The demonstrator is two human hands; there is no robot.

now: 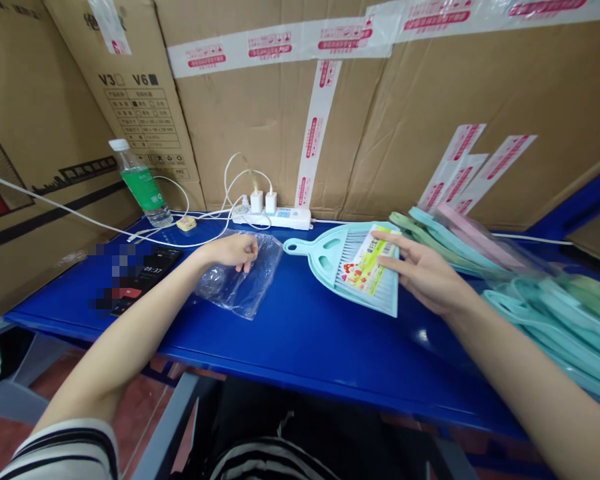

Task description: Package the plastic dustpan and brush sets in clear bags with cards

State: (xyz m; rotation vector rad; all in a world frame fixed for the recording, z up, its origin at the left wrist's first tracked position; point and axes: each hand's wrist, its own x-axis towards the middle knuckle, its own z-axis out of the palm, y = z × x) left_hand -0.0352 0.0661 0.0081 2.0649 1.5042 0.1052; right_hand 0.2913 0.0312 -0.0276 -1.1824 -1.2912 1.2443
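Right grip (423, 273) lies open on a teal dustpan (347, 267); left grip (233, 253), seemingly unclamped, rests on a plastic bag (230, 290).

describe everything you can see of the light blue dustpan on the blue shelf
The light blue dustpan lies flat on the blue shelf, its grip pointing left and ending in a round hole, with slots in the neck behind it. It looks like moulded plastic. Thin grey ridges or bristles show in the pan, and a colourful paper label lies across it. The fingertips of the right hand reach over the label.
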